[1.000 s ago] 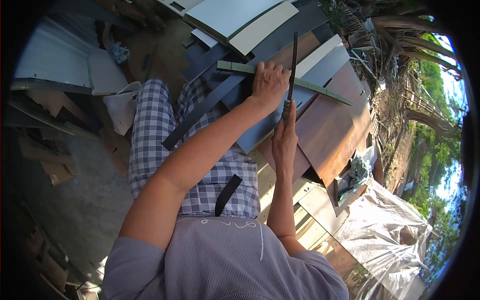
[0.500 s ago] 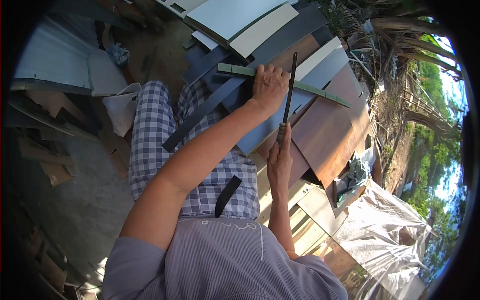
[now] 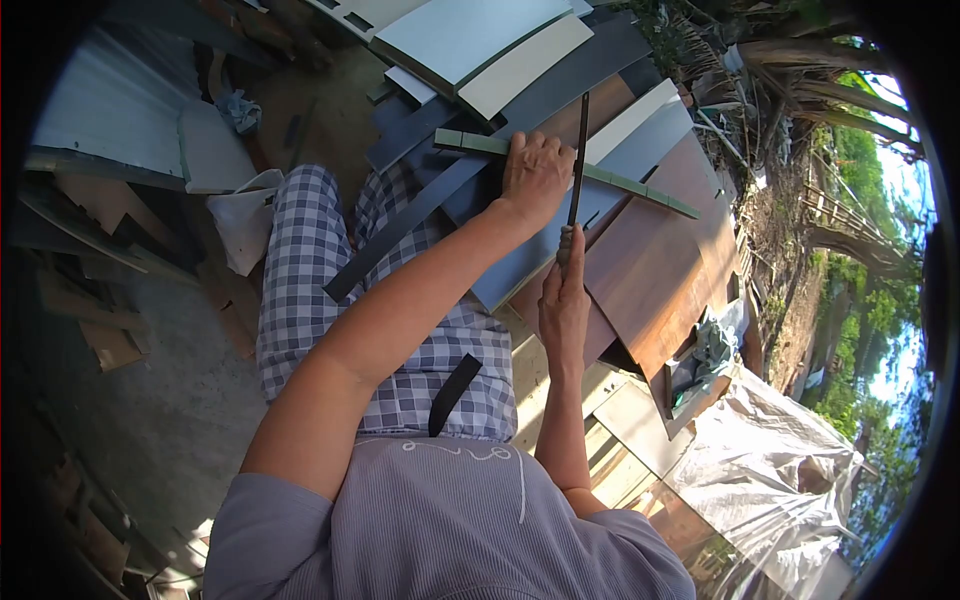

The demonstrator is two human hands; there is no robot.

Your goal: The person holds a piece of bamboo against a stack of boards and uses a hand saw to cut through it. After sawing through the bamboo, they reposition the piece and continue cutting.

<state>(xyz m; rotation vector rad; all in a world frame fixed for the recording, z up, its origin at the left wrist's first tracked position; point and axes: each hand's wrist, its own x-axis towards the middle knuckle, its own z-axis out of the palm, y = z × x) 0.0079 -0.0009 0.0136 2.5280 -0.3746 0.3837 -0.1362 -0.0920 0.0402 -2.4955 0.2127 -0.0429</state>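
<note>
My left hand (image 3: 539, 178) is closed round a long green strip (image 3: 642, 190) with dark cross marks, pressing it down on stacked boards. My right hand (image 3: 565, 285) grips the handle of a thin dark blade (image 3: 581, 150), which looks like a saw or long knife. The blade crosses the strip right beside my left fingers. Beneath them lie a blue-grey board (image 3: 535, 250) and a brown board (image 3: 635, 265). A dark narrow strip (image 3: 395, 240) slants from the boards over my lap.
White and cream boards (image 3: 525, 65) are stacked at the top. A black strip (image 3: 455, 395) rests on my lap. Wood scraps (image 3: 110, 330) and a white bag (image 3: 243, 225) are at the left. Crumpled plastic sheeting (image 3: 770, 460) lies lower right, with trees and ground beyond.
My right hand and the blade have moved slightly upward in the view, away from my body. My left hand and the green strip have barely moved.
</note>
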